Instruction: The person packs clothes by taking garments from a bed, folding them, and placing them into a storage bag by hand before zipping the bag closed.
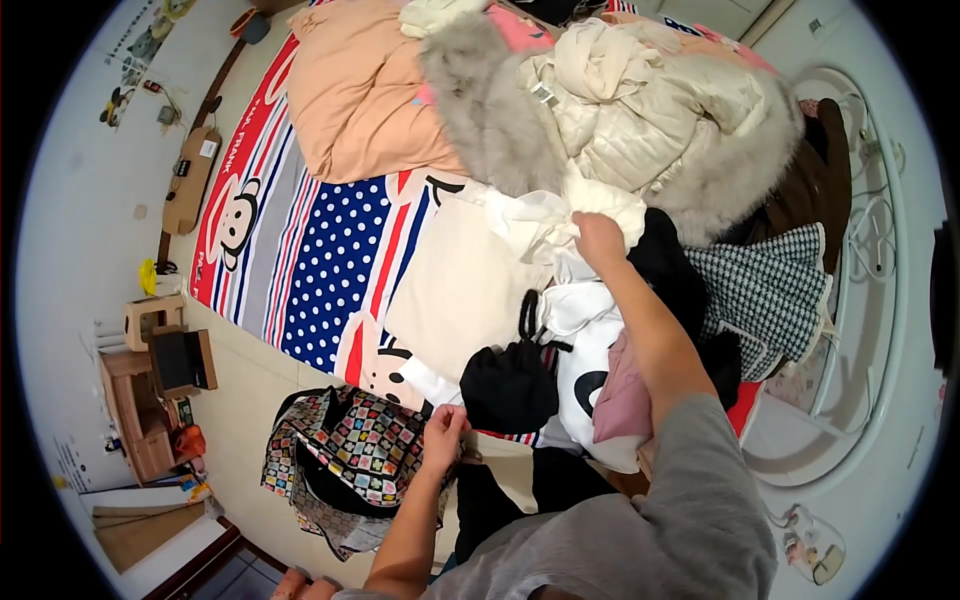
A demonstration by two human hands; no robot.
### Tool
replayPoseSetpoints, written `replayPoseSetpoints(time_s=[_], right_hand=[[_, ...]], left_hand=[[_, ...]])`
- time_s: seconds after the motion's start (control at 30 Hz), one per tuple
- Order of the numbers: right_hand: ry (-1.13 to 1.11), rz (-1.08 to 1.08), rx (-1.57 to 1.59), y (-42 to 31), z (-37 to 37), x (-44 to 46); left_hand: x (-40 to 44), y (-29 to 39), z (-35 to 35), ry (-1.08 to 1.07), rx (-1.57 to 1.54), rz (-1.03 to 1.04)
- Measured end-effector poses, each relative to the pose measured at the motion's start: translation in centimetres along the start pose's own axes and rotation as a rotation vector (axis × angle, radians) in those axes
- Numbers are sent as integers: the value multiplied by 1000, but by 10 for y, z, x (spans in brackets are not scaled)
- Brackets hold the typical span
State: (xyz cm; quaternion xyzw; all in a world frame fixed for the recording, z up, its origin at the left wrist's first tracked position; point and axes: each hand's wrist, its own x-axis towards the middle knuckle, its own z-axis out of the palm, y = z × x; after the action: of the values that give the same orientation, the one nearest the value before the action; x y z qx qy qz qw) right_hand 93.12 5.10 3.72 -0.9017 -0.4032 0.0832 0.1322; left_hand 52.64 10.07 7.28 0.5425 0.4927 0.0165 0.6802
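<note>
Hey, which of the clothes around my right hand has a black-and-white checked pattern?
The checked garment with pale edging, right of your right hand in the picture. Its check sets it apart: the pink garment and black bundle look plain.

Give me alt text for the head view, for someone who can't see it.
A person's right hand touches a white garment on a bed strewn with clothes. The left hand is beside a patterned bag near the bed's edge.

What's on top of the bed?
A peach quilt, a cream coat, a black bundle, a pink cloth, and white cloth in the right hand, among others. Whatever they cover can't be seen.
</note>
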Motion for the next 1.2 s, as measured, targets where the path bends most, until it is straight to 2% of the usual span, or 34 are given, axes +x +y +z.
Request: replayPoseSetpoints(time_s=[0.03,0.13,0.2,0.27,0.3,0.37,0.4,0.5,0.57,0.6,0.63,0.67,0.73,0.8,0.83,0.87,0.9,0.97,1.0,1.07,1.1,1.17,1.2], right_hand=[[43,-79,82,-1,-7,-13],[105,-85,279,-14,-29,-62],[184,-69,374,-31,-36,-99],[148,-67,423,-60,-52,-134],[206,-146,459,-71,-45,-153],[150,-242,486,-106,-56,-173],[70,-241,506,-118,-57,-185],[21,-287,566,-132,-56,-207],[10,-281,580,-132,-62,-211],[-84,-277,663,-131,-72,-212],[-178,-274,745,-129,-82,-211],[-169,-274,742,-126,-90,-208],[142,-115,972,-116,-103,-202],[252,119,946,-92,-111,-189],[259,153,898,-83,-120,-176],[268,187,851,-77,-129,-160],[288,83,797,-75,-131,-145],[289,-138,764,-85,-127,-116],[274,-262,783,-95,-121,-101],[138,-518,806,-125,-99,-78],[132,-536,809,-143,-93,-75],[-745,-418,898,-179,-86,-77],[-1008,-233,983,-189,-86,-86]], left_hand=[[4,5,4,-5,1,-5],[17,28,19,-52,-20,-33],[23,49,36,-247,-126,40],[25,80,61,-441,-345,-94],[27,83,69,-512,-480,-138],[33,100,87,-633,-686,-204],[39,98,87,-611,-740,-292],[36,103,100,-419,-547,-382],[42,82,99,-358,-523,-448],[46,71,98,-296,-500,-511],[41,81,97,-163,-520,-480],[39,93,91,-105,-400,-455],[23,126,79,-46,-215,-382],[5,146,59,-44,21,-408],[6,129,39,-192,259,-316],[-7,127,23,-267,372,1],[-19,126,6,-363,488,247],[-52,139,-32,-453,853,410],[-63,136,-55,-493,875,445],[-94,163,-55,-259,536,616],[-104,170,-63,-162,485,643],[-115,177,-87,65,487,682],[-119,180,-104,196,502,697]])
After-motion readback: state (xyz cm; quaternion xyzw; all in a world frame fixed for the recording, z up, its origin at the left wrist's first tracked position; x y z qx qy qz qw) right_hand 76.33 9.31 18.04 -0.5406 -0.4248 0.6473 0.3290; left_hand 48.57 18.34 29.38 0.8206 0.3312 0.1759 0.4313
